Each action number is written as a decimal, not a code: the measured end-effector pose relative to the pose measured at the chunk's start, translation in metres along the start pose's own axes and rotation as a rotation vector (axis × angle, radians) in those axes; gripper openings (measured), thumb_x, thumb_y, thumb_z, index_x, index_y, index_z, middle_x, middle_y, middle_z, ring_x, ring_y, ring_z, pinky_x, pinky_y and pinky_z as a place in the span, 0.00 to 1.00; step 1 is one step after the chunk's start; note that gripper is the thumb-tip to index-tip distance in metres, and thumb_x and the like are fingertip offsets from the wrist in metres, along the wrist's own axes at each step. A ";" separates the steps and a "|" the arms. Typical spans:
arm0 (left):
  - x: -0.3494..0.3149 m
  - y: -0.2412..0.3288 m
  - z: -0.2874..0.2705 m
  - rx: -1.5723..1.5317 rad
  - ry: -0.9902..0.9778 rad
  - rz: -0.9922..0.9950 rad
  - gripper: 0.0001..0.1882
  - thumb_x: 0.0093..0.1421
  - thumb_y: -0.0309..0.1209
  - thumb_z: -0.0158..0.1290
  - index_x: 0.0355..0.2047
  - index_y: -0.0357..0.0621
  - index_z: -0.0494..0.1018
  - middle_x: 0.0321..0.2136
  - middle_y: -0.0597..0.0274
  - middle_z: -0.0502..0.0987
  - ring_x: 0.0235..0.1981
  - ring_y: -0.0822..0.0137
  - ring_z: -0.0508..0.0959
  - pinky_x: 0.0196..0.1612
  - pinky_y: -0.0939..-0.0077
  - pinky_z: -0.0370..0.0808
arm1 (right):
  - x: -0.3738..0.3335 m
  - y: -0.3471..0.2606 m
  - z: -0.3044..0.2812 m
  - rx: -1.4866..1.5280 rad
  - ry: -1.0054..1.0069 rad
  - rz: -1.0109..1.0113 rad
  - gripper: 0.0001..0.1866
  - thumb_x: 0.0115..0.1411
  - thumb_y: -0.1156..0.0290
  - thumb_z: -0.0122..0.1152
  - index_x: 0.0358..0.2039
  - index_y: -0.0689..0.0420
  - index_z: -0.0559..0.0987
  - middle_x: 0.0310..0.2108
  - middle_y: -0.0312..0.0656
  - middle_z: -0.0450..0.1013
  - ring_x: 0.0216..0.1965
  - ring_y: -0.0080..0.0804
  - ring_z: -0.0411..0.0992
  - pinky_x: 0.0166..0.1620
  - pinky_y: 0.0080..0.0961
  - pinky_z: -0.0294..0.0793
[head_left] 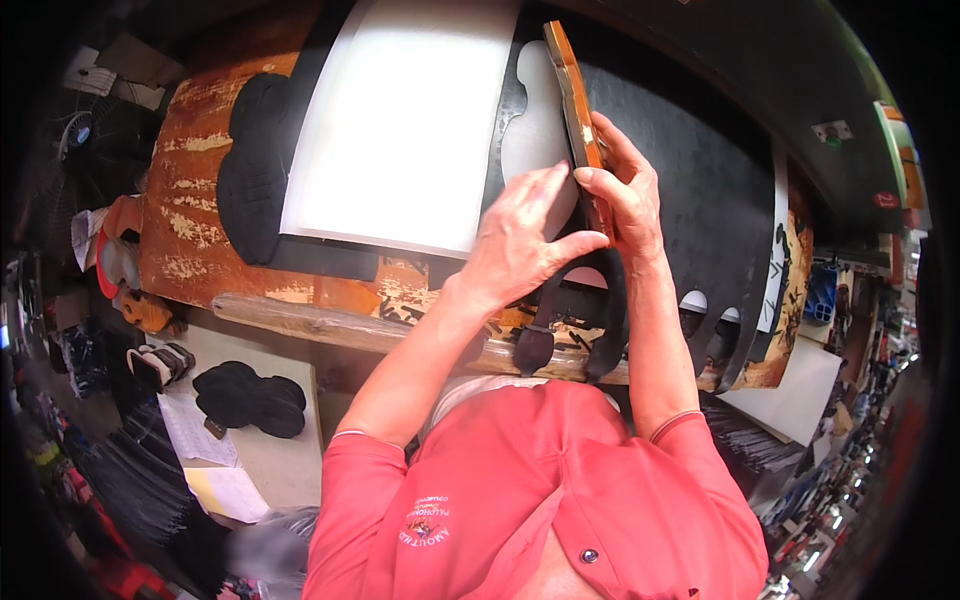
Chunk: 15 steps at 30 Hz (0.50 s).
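The right hand (632,200) is closed on the near part of the board (574,90), which is tipped on edge, its long axis running away from the person, the far end leaning left. The left hand (512,232), spread and gripping nothing, is at the board's left side; contact is unclear. Beyond lie the white sheet (400,120) to the left and black sheet (700,170) to the right.

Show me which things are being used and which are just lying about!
Seems in use:
Long orange-brown wooden board, gripped by the right hand
Left hand, close against it
Wide black flat sheet below

Probably just lying about:
Black, flat, rounded pieces at lower left
White paper sheets
Dark, round, wire-caged fan
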<state>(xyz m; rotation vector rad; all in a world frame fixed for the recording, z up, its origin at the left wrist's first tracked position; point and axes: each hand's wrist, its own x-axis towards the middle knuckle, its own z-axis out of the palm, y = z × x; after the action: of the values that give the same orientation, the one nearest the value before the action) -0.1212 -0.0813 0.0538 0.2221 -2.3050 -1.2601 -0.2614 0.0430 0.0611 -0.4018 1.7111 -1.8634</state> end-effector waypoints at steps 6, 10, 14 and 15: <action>-0.009 -0.022 0.009 -0.401 -0.043 -0.366 0.18 0.70 0.32 0.64 0.55 0.32 0.79 0.39 0.56 0.85 0.39 0.67 0.82 0.44 0.70 0.80 | 0.001 0.000 -0.004 0.060 0.010 0.038 0.45 0.53 0.70 0.74 0.71 0.69 0.70 0.53 0.45 0.78 0.47 0.26 0.76 0.51 0.22 0.75; -0.026 -0.041 -0.029 -0.288 0.309 -0.456 0.12 0.73 0.27 0.60 0.50 0.29 0.80 0.33 0.67 0.81 0.35 0.79 0.75 0.39 0.81 0.75 | 0.002 -0.001 -0.008 0.161 0.005 -0.001 0.44 0.54 0.66 0.72 0.70 0.68 0.71 0.58 0.47 0.77 0.54 0.32 0.76 0.58 0.26 0.74; -0.043 -0.065 -0.098 -0.103 0.479 -0.474 0.12 0.75 0.29 0.57 0.47 0.29 0.80 0.30 0.72 0.76 0.31 0.80 0.70 0.35 0.81 0.70 | 0.002 0.002 -0.009 0.176 0.002 -0.030 0.44 0.54 0.64 0.71 0.70 0.68 0.71 0.63 0.49 0.74 0.60 0.36 0.74 0.64 0.28 0.70; -0.049 -0.072 -0.113 -0.027 0.494 -0.512 0.12 0.75 0.30 0.57 0.47 0.29 0.80 0.31 0.71 0.78 0.32 0.80 0.71 0.37 0.81 0.71 | 0.002 0.003 -0.008 0.174 -0.019 -0.054 0.45 0.54 0.64 0.71 0.71 0.68 0.70 0.63 0.49 0.73 0.60 0.36 0.74 0.64 0.29 0.70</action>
<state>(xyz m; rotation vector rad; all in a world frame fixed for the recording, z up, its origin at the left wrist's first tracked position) -0.0295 -0.1871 0.0276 1.0418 -1.8529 -1.2795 -0.2670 0.0478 0.0566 -0.3985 1.5246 -2.0218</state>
